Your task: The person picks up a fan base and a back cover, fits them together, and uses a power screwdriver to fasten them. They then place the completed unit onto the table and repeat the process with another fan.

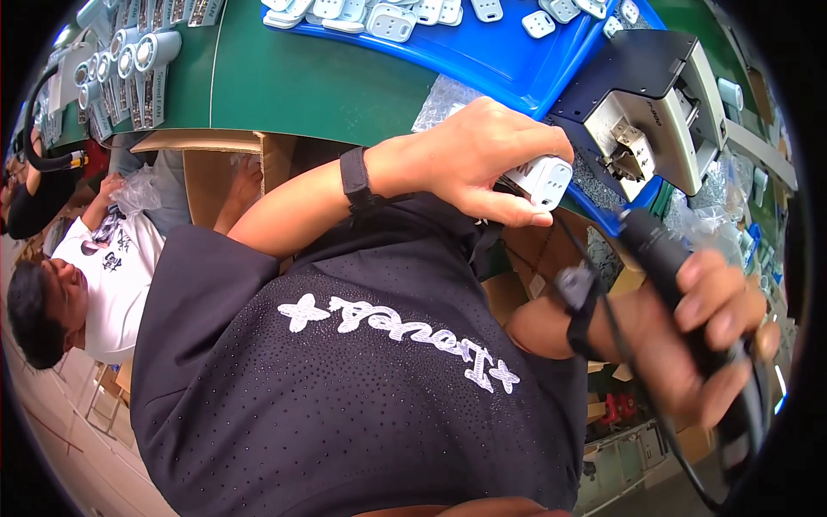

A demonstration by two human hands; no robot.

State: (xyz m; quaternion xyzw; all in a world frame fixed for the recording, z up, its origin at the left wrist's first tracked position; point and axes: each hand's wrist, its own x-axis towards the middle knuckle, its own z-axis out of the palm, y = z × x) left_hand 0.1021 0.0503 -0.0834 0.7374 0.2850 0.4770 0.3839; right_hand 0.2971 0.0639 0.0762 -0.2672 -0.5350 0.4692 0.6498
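Observation:
My left hand (491, 159) is closed around a small white plastic device (551, 181), thumb along its near side. The end of the device faces right, showing several small holes; its rest is hidden in my palm. To the right, my right hand (706, 336) is wrapped round a black electric screwdriver (659, 250). Its upper end tilts up and left toward the device, apart from it, and the hand is somewhat blurred. A dark cable (633, 370) hangs beside the screwdriver.
A screw feeder (633, 95) stands beyond my hands at the right. Blue trays (482, 65) hold several white plastic covers (392, 23). Rows of light blue handheld fan parts (157, 50) stand on the green table (301, 86). At left sits another person (121, 267) near a cardboard box (207, 177).

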